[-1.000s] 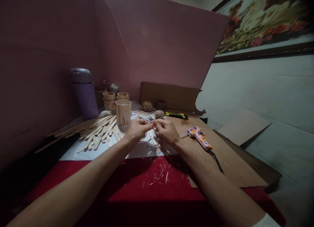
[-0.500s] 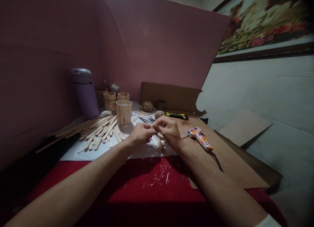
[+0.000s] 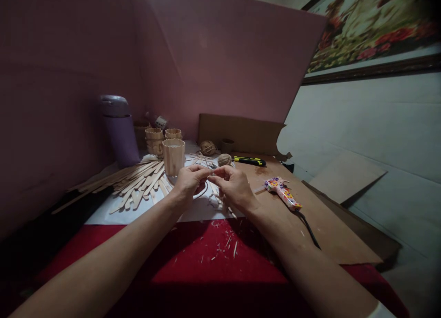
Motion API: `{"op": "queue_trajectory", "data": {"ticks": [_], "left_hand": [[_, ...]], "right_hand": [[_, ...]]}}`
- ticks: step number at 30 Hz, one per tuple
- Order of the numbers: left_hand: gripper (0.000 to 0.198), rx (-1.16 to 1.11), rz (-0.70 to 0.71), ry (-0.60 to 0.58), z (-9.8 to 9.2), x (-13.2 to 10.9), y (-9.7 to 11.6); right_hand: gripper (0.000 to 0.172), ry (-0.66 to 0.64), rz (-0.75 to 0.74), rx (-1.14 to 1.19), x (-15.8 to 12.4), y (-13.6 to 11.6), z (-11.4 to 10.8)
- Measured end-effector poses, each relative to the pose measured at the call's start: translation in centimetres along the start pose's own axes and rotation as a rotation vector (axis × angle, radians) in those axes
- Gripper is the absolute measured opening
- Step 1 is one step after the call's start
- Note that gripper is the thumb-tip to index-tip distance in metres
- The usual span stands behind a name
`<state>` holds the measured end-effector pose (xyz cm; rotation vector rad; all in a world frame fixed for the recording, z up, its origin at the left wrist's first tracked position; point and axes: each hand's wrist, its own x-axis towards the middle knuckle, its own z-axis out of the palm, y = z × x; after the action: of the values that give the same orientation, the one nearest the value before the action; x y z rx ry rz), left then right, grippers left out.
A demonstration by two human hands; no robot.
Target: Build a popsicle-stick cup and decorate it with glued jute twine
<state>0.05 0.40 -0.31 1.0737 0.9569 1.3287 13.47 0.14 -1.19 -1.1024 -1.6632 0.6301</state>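
My left hand [image 3: 188,184] and my right hand [image 3: 236,186] meet fingertip to fingertip over the white paper [image 3: 103,211]. Both are closed in a pinch, and whatever lies between the fingers is too small to make out. A thin curved line, perhaps a strand, shows below the fingertips. Just left of my hands stands a wooden cup [image 3: 174,156] made of upright craft sticks. Behind the fingertips sits a small ball of twine [image 3: 224,159], with a larger ball of twine [image 3: 207,147] farther back. Scissors are mostly hidden behind my hands.
Loose craft sticks [image 3: 138,185] fan out at left, before a purple bottle [image 3: 121,136]. Smaller stick cups [image 3: 154,141] stand behind. On the cardboard [image 3: 330,235] at right lie a yellow-black utility knife [image 3: 250,161] and a patterned glue gun [image 3: 283,194] with its cord. Wood slivers litter the red cloth [image 3: 193,267].
Both hands have shifted slightly left and spread a little, their fingertips still meeting. The right fingers now reach straighter toward the left hand. The view has tilted marginally.
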Motion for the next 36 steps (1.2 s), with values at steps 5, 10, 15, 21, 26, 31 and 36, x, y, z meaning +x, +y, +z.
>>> {"op": "queue_trajectory", "data": {"ticks": [5, 10, 15, 21, 26, 31, 36], "left_hand": [[0.018, -0.004, -0.008, -0.009, -0.1, 0.1, -0.2], [0.016, 0.015, -0.013, 0.024, -0.2, 0.2, -0.3], [0.013, 0.047, -0.036, -0.003, -0.2, 0.1, -0.3], [0.014, 0.073, -0.089, -0.081, -0.3, 0.1, -0.1], [0.014, 0.095, -0.106, -0.131, -0.4, 0.1, 0.0], [0.011, 0.100, -0.087, -0.144, -0.3, 0.1, -0.1], [0.011, 0.111, -0.068, -0.141, -0.2, 0.2, -0.2]], "right_hand": [[0.018, -0.069, 0.048, 0.093, 0.2, 0.2, 0.2], [0.010, -0.053, -0.246, -0.383, -0.1, 0.3, -0.5], [0.012, -0.026, -0.424, -0.491, -0.1, 0.2, -1.0], [0.013, -0.125, -0.341, -0.463, 0.1, 0.3, -1.4], [0.011, -0.119, -0.344, -0.480, 0.4, 0.5, -1.6], [0.014, -0.108, -0.324, -0.476, 0.8, 0.6, -1.8], [0.013, -0.135, -0.257, -0.457, 0.9, 0.6, -1.9]]}}
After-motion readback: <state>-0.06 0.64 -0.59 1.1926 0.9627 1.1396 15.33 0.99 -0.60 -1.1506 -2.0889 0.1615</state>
